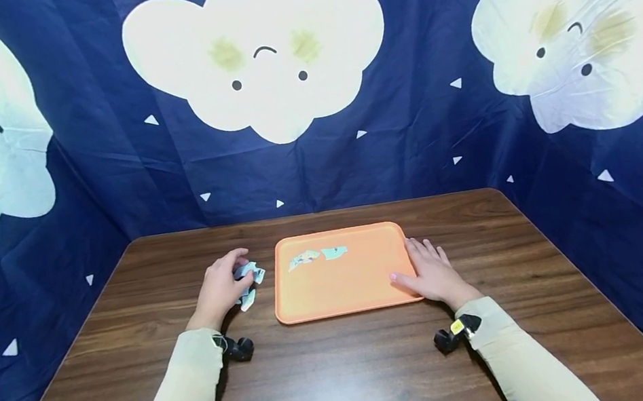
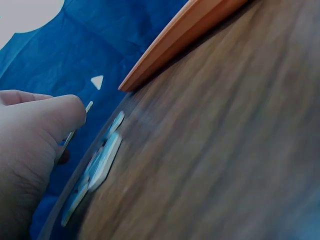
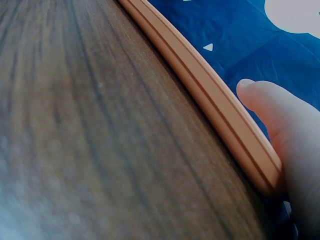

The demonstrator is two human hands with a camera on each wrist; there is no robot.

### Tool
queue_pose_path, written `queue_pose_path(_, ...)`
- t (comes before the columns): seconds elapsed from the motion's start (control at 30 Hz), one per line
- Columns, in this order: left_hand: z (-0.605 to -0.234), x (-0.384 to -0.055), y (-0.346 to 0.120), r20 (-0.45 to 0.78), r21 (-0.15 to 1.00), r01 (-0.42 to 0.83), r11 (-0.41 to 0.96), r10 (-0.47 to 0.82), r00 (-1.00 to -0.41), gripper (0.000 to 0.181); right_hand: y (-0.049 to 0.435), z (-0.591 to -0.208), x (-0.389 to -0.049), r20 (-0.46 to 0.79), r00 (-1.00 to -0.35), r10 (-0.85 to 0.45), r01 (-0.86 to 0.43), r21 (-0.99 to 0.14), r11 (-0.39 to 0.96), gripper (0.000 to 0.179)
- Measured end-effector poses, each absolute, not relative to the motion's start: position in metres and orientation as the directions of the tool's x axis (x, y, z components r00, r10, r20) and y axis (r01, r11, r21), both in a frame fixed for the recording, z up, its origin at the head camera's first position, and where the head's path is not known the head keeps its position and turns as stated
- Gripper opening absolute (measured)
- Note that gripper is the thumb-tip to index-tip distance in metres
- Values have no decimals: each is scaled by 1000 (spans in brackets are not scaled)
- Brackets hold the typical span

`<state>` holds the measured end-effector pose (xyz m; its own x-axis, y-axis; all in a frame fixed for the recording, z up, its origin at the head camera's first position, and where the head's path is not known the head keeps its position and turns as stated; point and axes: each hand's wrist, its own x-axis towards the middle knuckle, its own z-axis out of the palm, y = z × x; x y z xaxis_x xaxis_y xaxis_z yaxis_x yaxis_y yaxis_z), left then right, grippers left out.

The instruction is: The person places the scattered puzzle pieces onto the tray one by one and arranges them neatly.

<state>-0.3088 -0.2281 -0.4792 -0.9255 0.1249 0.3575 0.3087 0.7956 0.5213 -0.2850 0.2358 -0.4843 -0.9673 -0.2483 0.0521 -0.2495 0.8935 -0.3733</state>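
Note:
My left hand (image 1: 220, 291) is over a small pile of light-blue printed puzzle pieces (image 1: 247, 300), left of the orange tray (image 1: 341, 294). In the left wrist view its thumb and fingers pinch one thin puzzle piece (image 2: 89, 106), seen edge-on above the other pieces (image 2: 106, 162) on the table. Much of the held piece is hidden by the thumb. Two pieces lie in the tray's upper left: a curved piece (image 1: 305, 257) and a smaller blue piece (image 1: 334, 252). My right hand (image 1: 435, 275) rests at the tray's right rim, fingers extended, thumb over the tray.
The tray lies on a dark wooden table (image 1: 345, 368). Behind and at both sides hangs a dark blue cloth (image 1: 305, 168) with white clouds. A small black device is strapped to each wrist.

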Motion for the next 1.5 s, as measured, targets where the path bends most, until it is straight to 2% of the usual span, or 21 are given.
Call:
queue_pose_path(0.2, -476, -311, -217, 387, 498, 347, 795, 154, -909, 47, 234, -482, -287, 56, -966, -254, -256, -374, 891, 103)
queue_pose_path(0.63, -467, -317, -179, 446, 524, 437, 731, 201, -872, 48, 234, -479, -288, 55, -967, -247, -249, -377, 892, 102)
queue_pose_path(1.5, -454, -323, -103, 409, 534, 496, 684, 305, -860, 49, 235, -483, -285, 49, -967, -249, -249, -368, 896, 103)
